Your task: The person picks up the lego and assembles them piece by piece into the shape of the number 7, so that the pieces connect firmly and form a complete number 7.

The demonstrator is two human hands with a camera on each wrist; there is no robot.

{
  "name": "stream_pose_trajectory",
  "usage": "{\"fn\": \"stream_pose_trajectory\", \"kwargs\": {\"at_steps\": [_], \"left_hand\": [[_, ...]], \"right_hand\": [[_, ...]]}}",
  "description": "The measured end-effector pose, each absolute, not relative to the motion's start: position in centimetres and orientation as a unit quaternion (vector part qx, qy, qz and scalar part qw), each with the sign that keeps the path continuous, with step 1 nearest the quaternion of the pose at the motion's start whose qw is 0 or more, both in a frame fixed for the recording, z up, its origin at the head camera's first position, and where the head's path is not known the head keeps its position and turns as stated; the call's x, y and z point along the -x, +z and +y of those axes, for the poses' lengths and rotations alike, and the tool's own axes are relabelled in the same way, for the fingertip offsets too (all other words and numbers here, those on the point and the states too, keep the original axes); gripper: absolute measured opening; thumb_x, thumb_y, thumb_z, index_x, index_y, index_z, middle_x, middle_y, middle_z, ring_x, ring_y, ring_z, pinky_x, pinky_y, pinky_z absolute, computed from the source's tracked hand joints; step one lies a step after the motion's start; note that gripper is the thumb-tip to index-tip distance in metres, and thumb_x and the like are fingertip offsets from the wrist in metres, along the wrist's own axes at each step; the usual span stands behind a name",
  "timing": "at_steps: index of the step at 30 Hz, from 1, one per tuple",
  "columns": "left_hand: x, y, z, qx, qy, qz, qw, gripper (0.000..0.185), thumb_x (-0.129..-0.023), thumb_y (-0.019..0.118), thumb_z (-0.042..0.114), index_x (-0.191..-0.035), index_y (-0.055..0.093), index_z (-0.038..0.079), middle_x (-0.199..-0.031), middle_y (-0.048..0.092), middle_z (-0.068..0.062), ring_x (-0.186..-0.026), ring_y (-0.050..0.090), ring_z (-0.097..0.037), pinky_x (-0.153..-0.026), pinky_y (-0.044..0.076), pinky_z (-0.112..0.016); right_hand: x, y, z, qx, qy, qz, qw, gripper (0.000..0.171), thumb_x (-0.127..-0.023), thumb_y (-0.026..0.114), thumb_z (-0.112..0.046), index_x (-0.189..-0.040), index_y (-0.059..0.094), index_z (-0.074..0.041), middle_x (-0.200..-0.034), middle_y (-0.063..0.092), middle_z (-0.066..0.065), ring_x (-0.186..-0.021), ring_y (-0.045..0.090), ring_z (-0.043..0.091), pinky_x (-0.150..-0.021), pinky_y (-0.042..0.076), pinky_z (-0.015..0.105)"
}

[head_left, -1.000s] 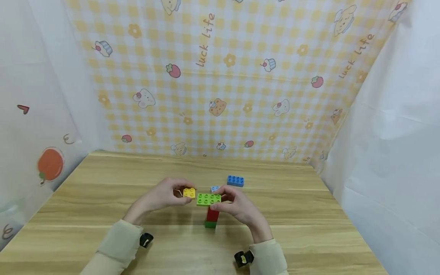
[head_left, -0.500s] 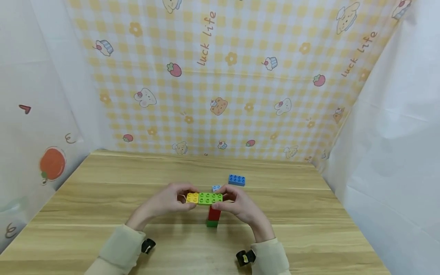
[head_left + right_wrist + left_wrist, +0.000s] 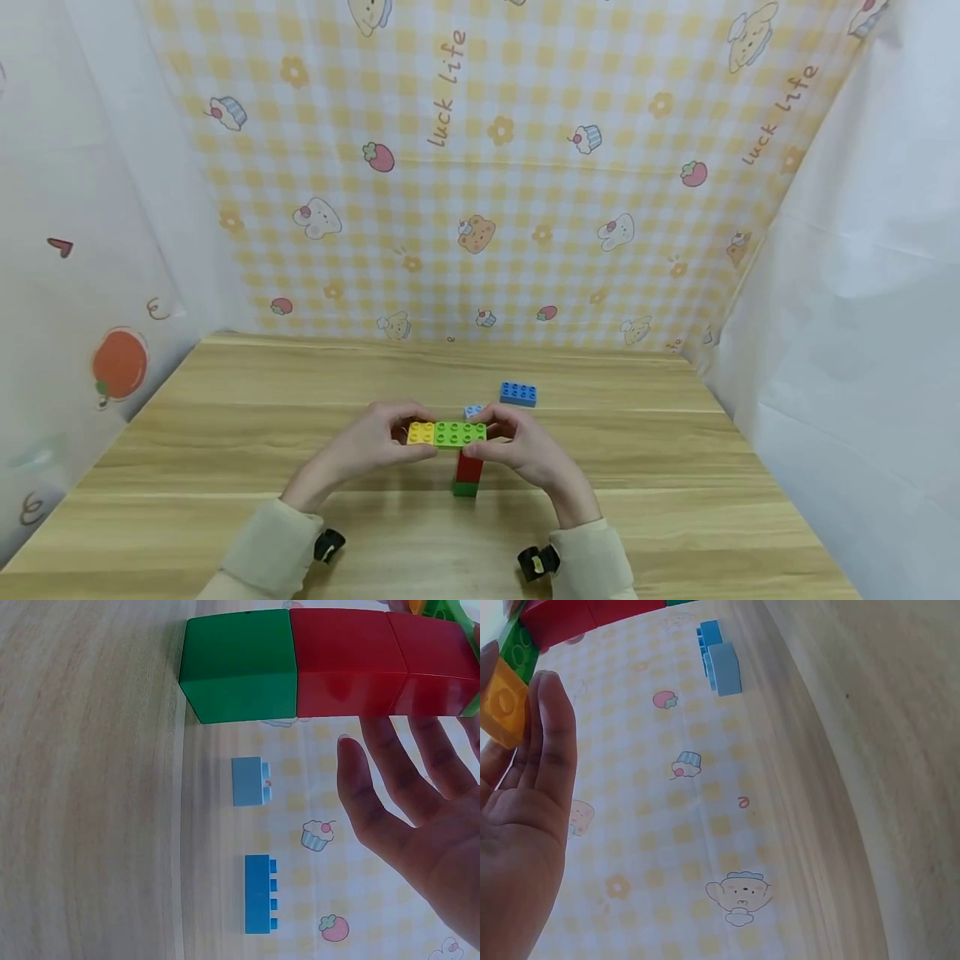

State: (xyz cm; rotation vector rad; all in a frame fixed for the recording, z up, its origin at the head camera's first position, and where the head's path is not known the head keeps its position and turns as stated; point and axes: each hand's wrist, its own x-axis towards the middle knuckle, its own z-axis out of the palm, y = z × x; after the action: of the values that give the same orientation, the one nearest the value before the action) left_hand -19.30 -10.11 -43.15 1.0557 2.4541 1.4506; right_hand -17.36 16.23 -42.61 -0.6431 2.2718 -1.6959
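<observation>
A tower stands on the table: a dark green brick (image 3: 240, 667) at the base, two red bricks (image 3: 349, 664) above it, and a lime green eight-stud brick (image 3: 461, 434) on top, jutting out to the left. My left hand (image 3: 381, 435) pinches a yellow four-stud brick (image 3: 421, 432) between thumb and fingers, right against the lime brick's left end. Their studded tops line up in one row in the head view. My right hand (image 3: 517, 442) grips the lime brick's right end, thumb on the near side. Its fingers behind the tower are partly hidden in the head view.
Behind the tower, a light blue brick (image 3: 472, 411) sits on the wooden table (image 3: 637, 450), partly covered by my right hand. Farther back and right lies a blue eight-stud brick (image 3: 518, 394). A checked cloth (image 3: 480, 167) hangs at the table's back edge.
My left hand has brought the yellow brick rightward, closing the gap to the lime brick. Over the last half second both hands have barely moved. The right hand keeps its grip.
</observation>
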Motion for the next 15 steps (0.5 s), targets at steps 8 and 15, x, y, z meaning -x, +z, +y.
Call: {"fn": "stream_pose_trajectory", "kwargs": {"at_steps": [8, 15], "left_hand": [[19.09, -43.31, -9.51, -0.344, 0.482, 0.805, 0.041, 0.036, -0.087, 0.076, 0.029, -0.116, 0.068, 0.009, -0.095, 0.065, 0.001, -0.076, 0.058, -0.015, -0.064, 0.051, -0.027], [18.83, -43.1, -9.71, -0.328, 0.486, 0.808, 0.046, 0.036, -0.086, 0.077, 0.029, -0.117, 0.067, 0.012, -0.096, 0.065, 0.004, -0.077, 0.06, -0.016, -0.065, 0.053, -0.029]], "right_hand": [[17.18, -42.38, 16.47, 0.217, -0.576, 0.779, 0.115, 0.022, -0.088, 0.074, -0.013, -0.108, 0.065, -0.008, -0.109, 0.06, 0.009, -0.097, 0.057, 0.029, -0.076, 0.051, 0.037], [17.28, -42.46, 16.24, 0.221, -0.578, 0.777, 0.115, 0.023, -0.089, 0.073, -0.012, -0.11, 0.065, -0.008, -0.109, 0.061, 0.006, -0.097, 0.057, 0.028, -0.076, 0.051, 0.038]]}}
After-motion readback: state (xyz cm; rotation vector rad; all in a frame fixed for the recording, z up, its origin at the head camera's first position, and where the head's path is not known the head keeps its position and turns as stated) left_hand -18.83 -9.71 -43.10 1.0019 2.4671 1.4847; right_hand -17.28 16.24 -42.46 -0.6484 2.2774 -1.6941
